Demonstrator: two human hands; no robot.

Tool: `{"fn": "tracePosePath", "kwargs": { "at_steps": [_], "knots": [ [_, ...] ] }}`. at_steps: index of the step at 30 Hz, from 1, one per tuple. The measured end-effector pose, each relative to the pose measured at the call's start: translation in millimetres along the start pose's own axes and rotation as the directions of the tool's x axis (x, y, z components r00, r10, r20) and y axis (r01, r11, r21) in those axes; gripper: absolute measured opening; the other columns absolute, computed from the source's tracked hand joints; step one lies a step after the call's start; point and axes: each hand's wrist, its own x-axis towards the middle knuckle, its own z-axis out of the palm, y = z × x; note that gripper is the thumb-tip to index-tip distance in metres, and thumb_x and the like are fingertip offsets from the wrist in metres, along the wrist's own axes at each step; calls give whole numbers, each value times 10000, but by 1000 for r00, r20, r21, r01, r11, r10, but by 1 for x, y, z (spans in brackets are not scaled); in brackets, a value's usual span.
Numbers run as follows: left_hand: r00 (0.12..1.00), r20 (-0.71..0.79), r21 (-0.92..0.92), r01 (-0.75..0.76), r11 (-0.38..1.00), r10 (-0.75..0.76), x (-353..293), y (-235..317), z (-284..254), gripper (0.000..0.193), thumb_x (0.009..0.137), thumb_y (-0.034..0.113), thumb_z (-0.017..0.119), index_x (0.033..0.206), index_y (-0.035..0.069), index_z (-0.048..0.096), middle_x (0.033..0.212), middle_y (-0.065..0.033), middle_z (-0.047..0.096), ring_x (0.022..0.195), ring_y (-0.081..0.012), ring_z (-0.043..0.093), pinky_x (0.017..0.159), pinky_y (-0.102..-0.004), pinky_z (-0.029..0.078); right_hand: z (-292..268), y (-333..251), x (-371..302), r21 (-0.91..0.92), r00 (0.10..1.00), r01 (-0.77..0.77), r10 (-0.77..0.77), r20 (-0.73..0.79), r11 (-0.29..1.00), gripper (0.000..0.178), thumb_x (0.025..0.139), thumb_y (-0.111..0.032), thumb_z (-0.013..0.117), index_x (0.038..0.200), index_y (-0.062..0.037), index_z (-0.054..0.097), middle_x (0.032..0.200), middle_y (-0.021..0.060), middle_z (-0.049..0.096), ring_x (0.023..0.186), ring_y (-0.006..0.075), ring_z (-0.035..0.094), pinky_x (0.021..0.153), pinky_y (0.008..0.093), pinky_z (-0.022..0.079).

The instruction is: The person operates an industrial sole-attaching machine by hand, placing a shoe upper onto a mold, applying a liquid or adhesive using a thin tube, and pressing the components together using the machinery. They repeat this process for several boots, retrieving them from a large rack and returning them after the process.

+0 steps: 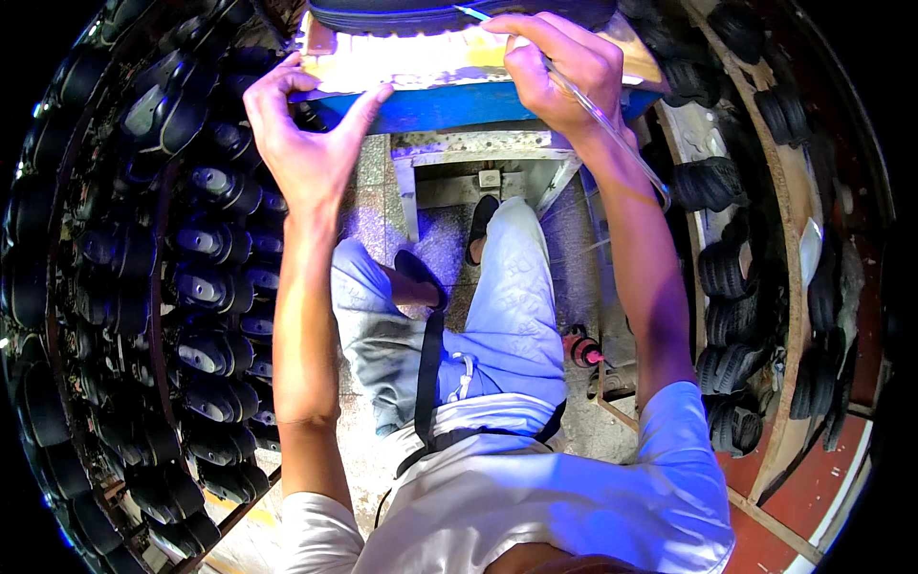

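Across the top edge lies a long black piece [411,19] that looks like a shoe sole, partly cut off by the view. It rests on a brightly lit worktop [402,65] with a blue front edge [449,108]. My right hand [569,72] is closed around a thin, long-handled pen-like tool [612,124], perhaps a brush. Its pale tip meets the sole's side. At the worktop's left end is my left hand [311,134], thumb and fingers apart, the thumb by the front edge. Nothing shows in its grasp.
Racks of dark shoes [215,268] crowd the left side. To the right, shelves [775,383] hold black ribbed soles [732,268]. Below the worktop is a pale stand [406,187], near my feet. A pink-and-black bottle-like object [580,346] sits by my right leg.
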Motion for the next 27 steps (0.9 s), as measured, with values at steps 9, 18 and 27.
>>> {"fn": "tracePosePath", "kwargs": {
  "at_steps": [9,18,27],
  "knots": [
    [996,76,-223,56,973,-39,14,-57,17,548,692,14,959,1052,47,547,1192,-86,613,1165,-227,614,1033,-354,497,-66,32,-26,-274,999,-36,36,-6,961,218,789,-84,685,986,-93,778,750,89,684,629,279,689,587,380,574],
    [994,-16,94,-108,990,110,37,-42,59,394,831,200,876,1124,0,707,1280,-168,684,1194,-317,639,1086,-402,462,-94,-17,-23,-288,987,-21,66,148,957,217,759,-84,684,963,-68,754,826,101,738,619,258,713,591,363,597],
    [987,130,-284,-57,957,97,-74,46,1,197,893,155,785,1069,71,813,1353,-212,673,1265,-382,621,1108,-484,460,-69,-51,-12,-157,992,-43,61,114,987,268,717,-60,698,976,-70,763,732,65,684,552,234,670,551,345,558]
  ]
}}
